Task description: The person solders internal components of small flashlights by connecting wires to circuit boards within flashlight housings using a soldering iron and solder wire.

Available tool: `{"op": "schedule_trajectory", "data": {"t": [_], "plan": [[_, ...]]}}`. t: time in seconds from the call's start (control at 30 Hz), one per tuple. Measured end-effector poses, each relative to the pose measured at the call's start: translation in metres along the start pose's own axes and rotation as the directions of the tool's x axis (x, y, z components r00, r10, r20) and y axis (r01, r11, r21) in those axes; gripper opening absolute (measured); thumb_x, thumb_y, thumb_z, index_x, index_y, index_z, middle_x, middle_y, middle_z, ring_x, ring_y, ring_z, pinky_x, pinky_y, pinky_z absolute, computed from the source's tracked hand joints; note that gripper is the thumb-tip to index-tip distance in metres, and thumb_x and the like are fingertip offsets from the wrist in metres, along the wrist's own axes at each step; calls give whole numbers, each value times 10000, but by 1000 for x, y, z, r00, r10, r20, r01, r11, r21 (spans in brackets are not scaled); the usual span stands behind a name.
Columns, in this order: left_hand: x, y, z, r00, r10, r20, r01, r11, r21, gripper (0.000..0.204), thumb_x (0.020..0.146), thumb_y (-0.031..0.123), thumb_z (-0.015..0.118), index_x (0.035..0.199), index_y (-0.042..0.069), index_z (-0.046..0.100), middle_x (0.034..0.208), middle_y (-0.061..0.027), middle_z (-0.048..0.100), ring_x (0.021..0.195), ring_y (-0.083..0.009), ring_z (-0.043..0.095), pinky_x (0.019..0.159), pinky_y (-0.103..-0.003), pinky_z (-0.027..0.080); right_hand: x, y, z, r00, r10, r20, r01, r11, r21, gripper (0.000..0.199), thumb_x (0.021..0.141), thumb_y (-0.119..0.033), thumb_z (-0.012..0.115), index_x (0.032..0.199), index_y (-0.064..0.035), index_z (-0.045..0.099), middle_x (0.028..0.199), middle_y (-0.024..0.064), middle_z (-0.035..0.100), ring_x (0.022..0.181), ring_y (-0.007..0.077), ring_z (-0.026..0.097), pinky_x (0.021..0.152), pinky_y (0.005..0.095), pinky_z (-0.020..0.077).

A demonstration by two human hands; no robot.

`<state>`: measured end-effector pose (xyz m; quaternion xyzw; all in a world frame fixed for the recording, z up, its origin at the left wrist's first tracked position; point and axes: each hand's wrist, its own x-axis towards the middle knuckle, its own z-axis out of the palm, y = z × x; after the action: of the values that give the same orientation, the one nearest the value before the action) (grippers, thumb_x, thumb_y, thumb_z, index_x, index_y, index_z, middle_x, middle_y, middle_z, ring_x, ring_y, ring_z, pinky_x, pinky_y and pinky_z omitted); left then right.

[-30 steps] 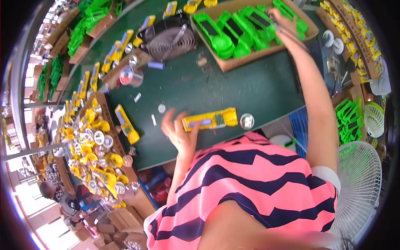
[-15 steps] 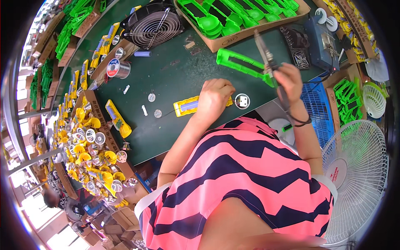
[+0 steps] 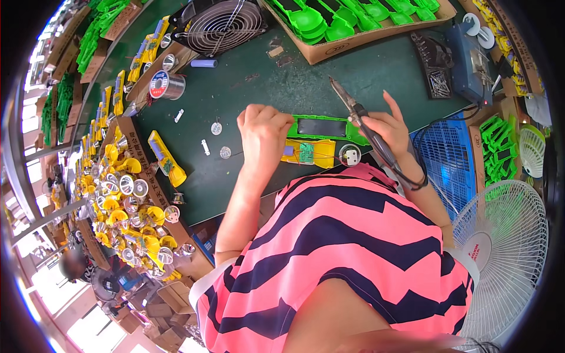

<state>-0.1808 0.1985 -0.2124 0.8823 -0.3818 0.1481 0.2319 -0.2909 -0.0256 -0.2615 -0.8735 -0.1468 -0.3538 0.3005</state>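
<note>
My right hand [image 3: 385, 132] grips a soldering iron [image 3: 382, 144] like a pen, its metal tip pointing up and left over the bench and one finger raised. Below that tip lies a long green plastic shell [image 3: 321, 127] with a dark rectangular centre. My left hand [image 3: 263, 132] is closed, fingertips at the shell's left end. Nearer to me, alongside the shell, is a yellow flashlight housing [image 3: 323, 155] carrying a small green circuit board [image 3: 306, 152] and a purple battery [image 3: 288, 151], partly covered by my left hand. At its right end sits a round lamp reflector [image 3: 349, 155].
A carton of green shells [image 3: 353, 46] stands at the back, beside a black fan [image 3: 220, 26]. Solder wire spool [image 3: 167, 85] and yellow housings [image 3: 135, 206] are left. At right: a soldering station [image 3: 471, 70], a blue crate [image 3: 447, 159] and a white fan [image 3: 500, 253].
The green shell has come down and left, from my right hand to beside the yellow housing. My left hand moved left off the housing to the shell's end. The iron's tip swung left.
</note>
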Motion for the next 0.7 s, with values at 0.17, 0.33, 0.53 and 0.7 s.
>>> {"op": "schedule_trajectory", "data": {"t": [0.17, 0.33, 0.53, 0.7], "plan": [[6, -5, 1, 928, -23, 371, 20, 1000, 12, 50, 672, 95, 615, 712, 108, 642, 685, -23, 543, 799, -231, 485, 743, -372, 373, -3, -38, 17, 833, 553, -3, -461, 699, 547, 247, 727, -48, 670, 937, 0, 548, 710, 86, 607, 659, 171, 617, 724, 352, 499], [6, -3, 4, 905, -51, 423, 41, 999, 33, 53, 686, 93, 591, 713, 108, 634, 704, -43, 539, 796, -247, 487, 719, -378, 390, -1, -34, 25, 442, 846, 297, -658, 81, 749, 146, 787, -17, 592, 903, 45, 528, 739, 106, 593, 608, 135, 601, 512, 219, 484], [6, -2, 6, 904, -52, 425, 35, 998, 49, 60, 691, 87, 580, 717, 100, 633, 715, -59, 537, 791, -257, 489, 693, -381, 402, 6, -34, 27, 447, 825, 346, -701, 82, 709, 143, 793, -27, 589, 901, 54, 543, 725, 101, 600, 591, 125, 600, 444, 194, 445], [5, -4, 9, 900, -61, 431, 42, 998, 52, 70, 696, 67, 559, 712, 81, 626, 734, -75, 536, 794, -265, 489, 689, -380, 408, 5, -34, 29, 464, 815, 346, -723, 124, 679, 146, 794, -35, 594, 901, 53, 548, 744, 102, 610, 596, 123, 608, 435, 185, 437]]}}
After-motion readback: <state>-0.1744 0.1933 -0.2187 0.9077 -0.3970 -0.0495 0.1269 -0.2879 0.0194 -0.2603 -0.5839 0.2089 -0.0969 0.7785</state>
